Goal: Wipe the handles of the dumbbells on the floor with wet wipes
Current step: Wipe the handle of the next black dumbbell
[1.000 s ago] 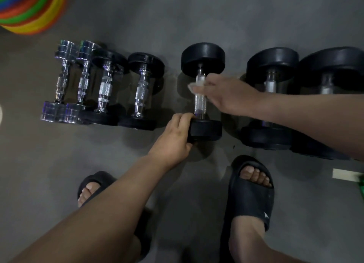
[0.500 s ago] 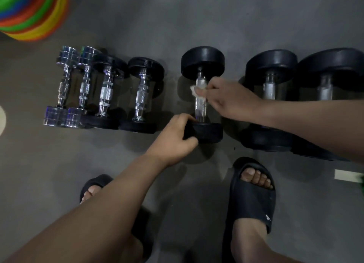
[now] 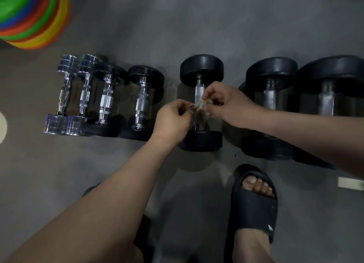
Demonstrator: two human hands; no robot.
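Several dumbbells lie in a row on the grey floor. The middle one, a black dumbbell point(image 3: 201, 70) with a chrome handle point(image 3: 199, 91), lies between my two hands. A crumpled wet wipe point(image 3: 200, 107) hangs just above that handle. My left hand point(image 3: 173, 121) pinches the wipe's left side and my right hand point(image 3: 226, 105) pinches its right side. The hands and wipe hide the lower part of the handle.
Two chrome dumbbells point(image 3: 67, 93) and two small black ones point(image 3: 142, 101) lie to the left; two large black dumbbells point(image 3: 270, 105) lie to the right. Stacked coloured discs point(image 3: 29, 16) sit top left. My sandalled foot point(image 3: 254, 201) stands below, with a white strip point(image 3: 349, 183) at its right.
My left hand has left the dumbbell's near head and come up to the wipe. My right hand has slid down the handle, and both hands now pinch the wipe.
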